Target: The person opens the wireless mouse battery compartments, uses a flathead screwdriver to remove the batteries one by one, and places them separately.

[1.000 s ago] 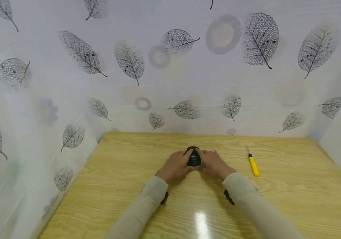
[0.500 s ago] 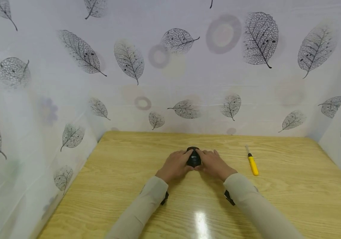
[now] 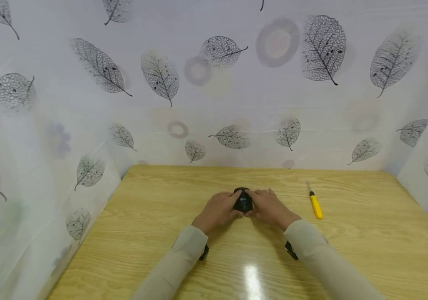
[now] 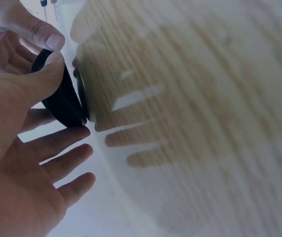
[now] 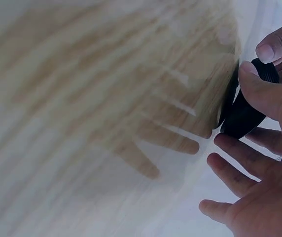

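Observation:
A black computer mouse with a small light logo is between both hands near the middle of the wooden table. My left hand grips its left side, thumb on top. From the right, my right hand holds it the same way. In the left wrist view the mouse shows a ribbed side, its underside right at its own reflection in the glossy tabletop. The lower fingers of each hand spread out beside it. In the right wrist view the mouse is partly hidden behind the thumb.
A screwdriver with a yellow handle lies on the table to the right of the hands. A pale curtain printed with leaves rises behind the table and along its sides. Light glares off the tabletop in front of the hands.
Both hands and the mouse have shifted slightly toward the person over the last half second. The grip looks the same. The view has turned a little, and the screwdriver stays where it lies.

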Tool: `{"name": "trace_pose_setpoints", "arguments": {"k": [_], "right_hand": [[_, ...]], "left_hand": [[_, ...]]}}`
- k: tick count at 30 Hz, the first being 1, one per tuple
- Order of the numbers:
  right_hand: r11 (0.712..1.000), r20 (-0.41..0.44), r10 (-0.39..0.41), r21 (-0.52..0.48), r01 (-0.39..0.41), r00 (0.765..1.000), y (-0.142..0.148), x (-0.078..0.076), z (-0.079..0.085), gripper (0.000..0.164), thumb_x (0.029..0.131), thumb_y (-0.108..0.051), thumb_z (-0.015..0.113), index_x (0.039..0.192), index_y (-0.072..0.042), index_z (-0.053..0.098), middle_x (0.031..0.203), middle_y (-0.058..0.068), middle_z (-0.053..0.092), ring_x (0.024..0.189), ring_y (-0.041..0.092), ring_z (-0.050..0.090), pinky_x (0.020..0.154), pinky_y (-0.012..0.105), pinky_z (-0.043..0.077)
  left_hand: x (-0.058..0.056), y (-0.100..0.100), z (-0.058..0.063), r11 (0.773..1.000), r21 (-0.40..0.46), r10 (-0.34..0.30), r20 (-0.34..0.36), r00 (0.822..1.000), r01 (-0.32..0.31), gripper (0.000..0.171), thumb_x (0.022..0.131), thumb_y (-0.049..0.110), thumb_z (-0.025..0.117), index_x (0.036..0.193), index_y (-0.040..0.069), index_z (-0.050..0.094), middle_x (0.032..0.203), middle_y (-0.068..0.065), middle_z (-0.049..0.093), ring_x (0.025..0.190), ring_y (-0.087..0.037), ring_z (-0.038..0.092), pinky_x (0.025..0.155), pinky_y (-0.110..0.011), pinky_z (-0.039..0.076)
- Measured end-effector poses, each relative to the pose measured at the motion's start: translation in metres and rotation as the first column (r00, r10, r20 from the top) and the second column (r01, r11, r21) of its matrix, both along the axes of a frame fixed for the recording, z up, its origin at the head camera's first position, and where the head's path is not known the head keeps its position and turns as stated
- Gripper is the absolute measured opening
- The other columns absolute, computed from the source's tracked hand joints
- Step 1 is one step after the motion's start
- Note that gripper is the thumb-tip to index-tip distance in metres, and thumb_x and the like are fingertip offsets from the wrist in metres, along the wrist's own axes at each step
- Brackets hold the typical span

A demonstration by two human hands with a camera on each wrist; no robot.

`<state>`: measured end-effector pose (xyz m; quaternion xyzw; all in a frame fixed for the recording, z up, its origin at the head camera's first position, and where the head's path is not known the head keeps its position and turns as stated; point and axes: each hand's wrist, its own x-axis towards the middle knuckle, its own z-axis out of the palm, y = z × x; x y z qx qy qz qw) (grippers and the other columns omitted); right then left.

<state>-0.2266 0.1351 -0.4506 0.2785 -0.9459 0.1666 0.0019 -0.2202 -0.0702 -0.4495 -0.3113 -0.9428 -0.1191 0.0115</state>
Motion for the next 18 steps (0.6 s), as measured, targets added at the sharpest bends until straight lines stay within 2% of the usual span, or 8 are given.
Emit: {"name": "trace_pose_setpoints", "arguments": {"k": [2, 9, 15, 18], "right_hand": [[1.0, -0.003, 0.003, -0.001, -0.003, 1.0, 0.001, 0.001, 0.0, 0.075, 0.085, -0.029, 0.084, 0.142, 0.006, 0.051, 0.127, 0.025, 0.063, 0.122, 0.042, 0.058, 0.108, 0.074, 0.03], [1.0, -0.035, 0.018, -0.003, -0.018, 0.999, 0.004, 0.009, 0.002, 0.072, 0.084, -0.03, 0.084, 0.14, 0.005, 0.055, 0.124, 0.025, 0.066, 0.116, 0.045, 0.06, 0.108, 0.074, 0.03], [1.0, -0.061, 0.028, -0.002, -0.028, 0.998, 0.007, 0.015, 0.003, 0.072, 0.084, -0.03, 0.085, 0.14, 0.004, 0.055, 0.122, 0.023, 0.067, 0.115, 0.043, 0.061, 0.108, 0.073, 0.032], [1.0, -0.072, 0.029, 0.003, -0.029, 0.997, 0.01, 0.017, 0.003, 0.069, 0.084, -0.024, 0.085, 0.14, 0.004, 0.056, 0.121, 0.021, 0.067, 0.115, 0.041, 0.061, 0.108, 0.071, 0.034]], "left_hand": [[0.002, 0.0, 0.001, 1.0, -0.001, -0.008, 0.0, 1.0, 0.008, 0.074, 0.097, 0.04, 0.068, 0.154, 0.003, 0.04, 0.134, -0.017, 0.062, 0.121, -0.03, 0.061, 0.106, -0.044, 0.048], [0.006, 0.001, 0.001, 1.0, -0.021, -0.017, -0.066, 0.998, 0.016, 0.072, 0.093, 0.04, 0.073, 0.149, 0.003, 0.048, 0.127, -0.014, 0.067, 0.116, -0.028, 0.064, 0.103, -0.042, 0.051], [0.009, 0.001, 0.002, 1.0, -0.006, -0.013, -0.066, 0.998, 0.013, 0.065, 0.096, 0.036, 0.071, 0.149, 0.003, 0.05, 0.128, -0.013, 0.068, 0.119, -0.029, 0.063, 0.105, -0.042, 0.049], [0.01, 0.001, 0.002, 1.0, -0.017, -0.027, -0.073, 0.997, 0.026, 0.064, 0.096, 0.035, 0.071, 0.148, 0.004, 0.05, 0.127, -0.013, 0.068, 0.118, -0.028, 0.064, 0.105, -0.041, 0.049]]}}
